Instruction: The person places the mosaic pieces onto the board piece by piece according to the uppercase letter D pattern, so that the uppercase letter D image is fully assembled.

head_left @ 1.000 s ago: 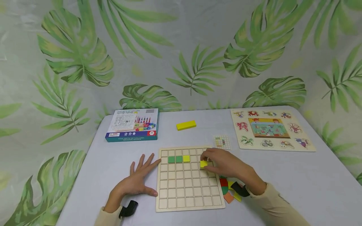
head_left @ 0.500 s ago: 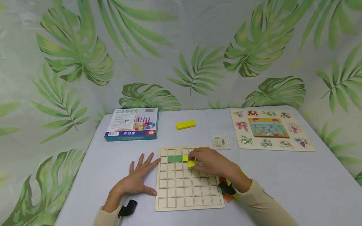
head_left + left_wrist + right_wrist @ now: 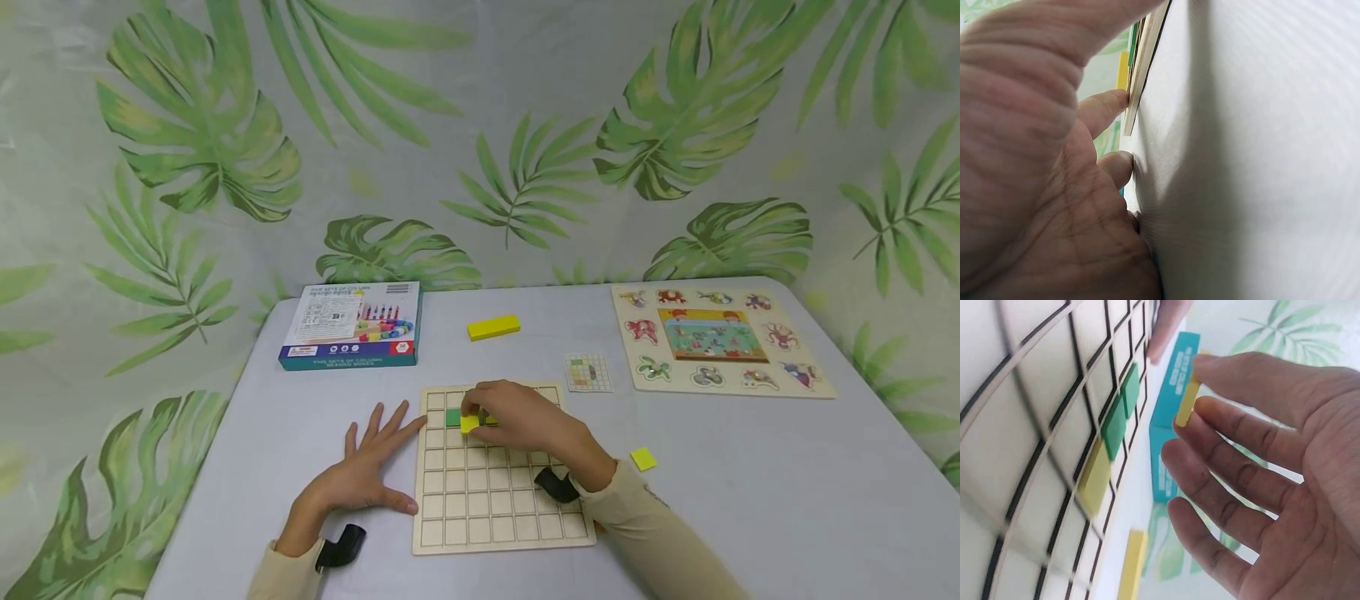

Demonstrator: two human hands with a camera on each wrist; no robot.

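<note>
A wooden grid board (image 3: 457,529) lies flat on the table. My right hand (image 3: 521,417) pinches a square yellow tile (image 3: 469,424) between thumb and fingertips over the upper part of the grid. In the right wrist view that held tile (image 3: 1189,406) is apart from the board surface. Two green tiles (image 3: 1115,431) and another yellow tile (image 3: 1094,478) sit in a row in the grid; in the head view my right hand partly hides them. My left hand (image 3: 356,467) is spread at the board's left side, with fingertip and thumb touching its edge.
A bead-set box (image 3: 352,325) stands at the back left, with a yellow block (image 3: 493,327) to its right. A small pattern card (image 3: 588,372) lies behind the board. A sea-animal puzzle board (image 3: 720,333) is at the back right. A loose yellow tile (image 3: 643,458) lies beside my right sleeve.
My right hand has carried the pinched yellow tile left across the grid, from the right columns to over the row of placed tiles. My left hand has stayed at the board's edge.
</note>
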